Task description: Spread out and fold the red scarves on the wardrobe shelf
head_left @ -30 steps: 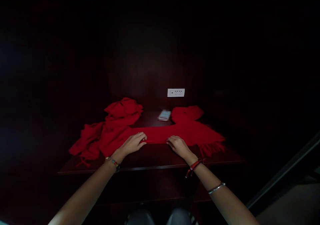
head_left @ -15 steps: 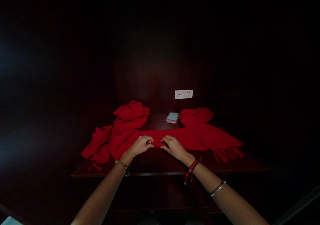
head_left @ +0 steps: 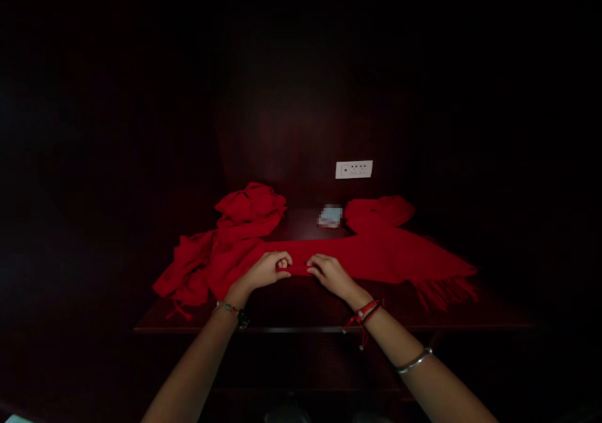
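A red scarf [head_left: 376, 250] with a fringed right end lies stretched across the dark table. My left hand [head_left: 269, 269] pinches its near edge, thumb below and fingers curled over the cloth. A short way to the right, my right hand [head_left: 329, 272] grips the same edge between thumb and fingers. The strip between the hands looks rolled or folded over. On the left the red cloth bunches into loose folds, and I cannot tell whether it is all one piece. Bracelets circle both wrists.
A crumpled red heap [head_left: 251, 210] sits at the back left. At the back lies a small pale blurred object [head_left: 330, 215], beside folded red cloth. A white wall socket [head_left: 353, 170] is on the dark panel behind. The table's front edge [head_left: 301, 329] runs beneath my forearms.
The view has shifted slightly. My hands stay on the scarf's near edge, with the right hand a little farther right and the gap between them slightly wider.
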Demonstrator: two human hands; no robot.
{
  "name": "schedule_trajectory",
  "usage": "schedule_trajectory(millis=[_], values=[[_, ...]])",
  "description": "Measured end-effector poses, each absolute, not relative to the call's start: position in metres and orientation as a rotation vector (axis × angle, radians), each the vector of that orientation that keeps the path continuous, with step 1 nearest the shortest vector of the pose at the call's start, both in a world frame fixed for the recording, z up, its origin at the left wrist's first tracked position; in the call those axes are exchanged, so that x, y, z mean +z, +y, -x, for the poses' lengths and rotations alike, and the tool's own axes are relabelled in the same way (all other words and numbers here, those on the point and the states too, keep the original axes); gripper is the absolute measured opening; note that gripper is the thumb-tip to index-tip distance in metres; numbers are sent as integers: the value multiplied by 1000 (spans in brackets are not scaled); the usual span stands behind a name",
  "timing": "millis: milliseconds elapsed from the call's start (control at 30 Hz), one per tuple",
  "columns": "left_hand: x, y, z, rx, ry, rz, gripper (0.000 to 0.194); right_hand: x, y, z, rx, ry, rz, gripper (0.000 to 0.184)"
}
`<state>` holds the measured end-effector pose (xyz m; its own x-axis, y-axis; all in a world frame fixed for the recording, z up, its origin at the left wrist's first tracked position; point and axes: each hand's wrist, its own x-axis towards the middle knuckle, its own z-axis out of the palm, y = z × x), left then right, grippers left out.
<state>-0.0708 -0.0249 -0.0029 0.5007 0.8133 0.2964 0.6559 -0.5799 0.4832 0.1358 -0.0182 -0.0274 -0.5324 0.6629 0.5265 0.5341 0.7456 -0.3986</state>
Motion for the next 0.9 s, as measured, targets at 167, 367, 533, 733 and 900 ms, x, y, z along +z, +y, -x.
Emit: schedule_trajectory(millis=[167, 367, 533, 733, 900], values=[[-5, -23, 72, 718, 1173, -2467, 9, -25, -19, -135, 249, -2285, 859, 10], [-4, -24, 68, 720, 1137, -2525, 7, -24, -21, -133, 219, -2330, 868, 12], [-5, -24, 69, 653, 1226, -2478, 17, -23, -21, -132, 139, -2353, 865, 21], [-2, -26, 66, 702, 1151, -2436, 9, -22, -22, -131, 110, -2354, 831, 15], [0, -27, 62, 616, 1250, -2492, 12, -21, -22, -130, 70, -2350, 817, 12]])
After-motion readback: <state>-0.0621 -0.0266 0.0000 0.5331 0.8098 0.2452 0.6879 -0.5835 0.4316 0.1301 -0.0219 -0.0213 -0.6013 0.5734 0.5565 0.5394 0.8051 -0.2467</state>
